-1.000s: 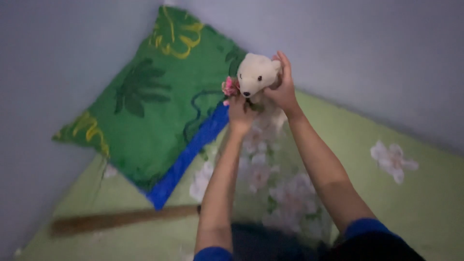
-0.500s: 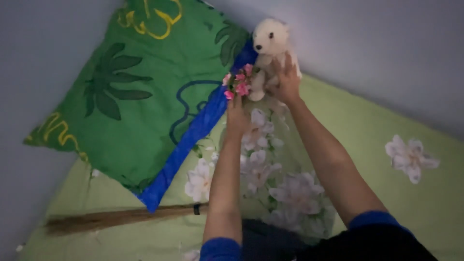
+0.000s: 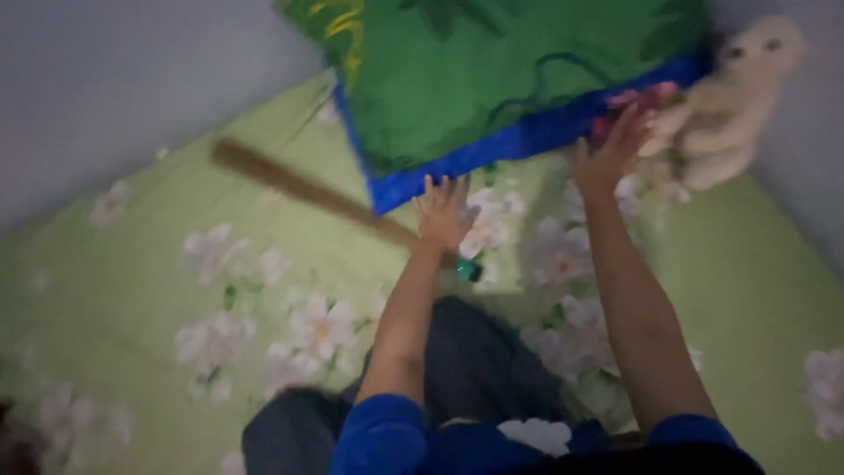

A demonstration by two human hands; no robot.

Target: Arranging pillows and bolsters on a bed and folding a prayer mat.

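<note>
From my remote seat, the view looks down into a dim corner of a room. A plain grey-blue wall [image 3: 132, 79] fills the upper left, and a second stretch of the same wall [image 3: 813, 185] closes in at the right edge. Between them lies a bed covered by a pale green sheet [image 3: 132, 290] printed with clusters of white flowers. A large green cushion [image 3: 510, 70] with leaf patterns and a blue border leans at the top, resting on the sheet. A thin brown stick [image 3: 299, 189] lies slantwise across the bedding, just beside the cushion's lower corner. The light is weak and bluish, everything slightly blurred.
</note>
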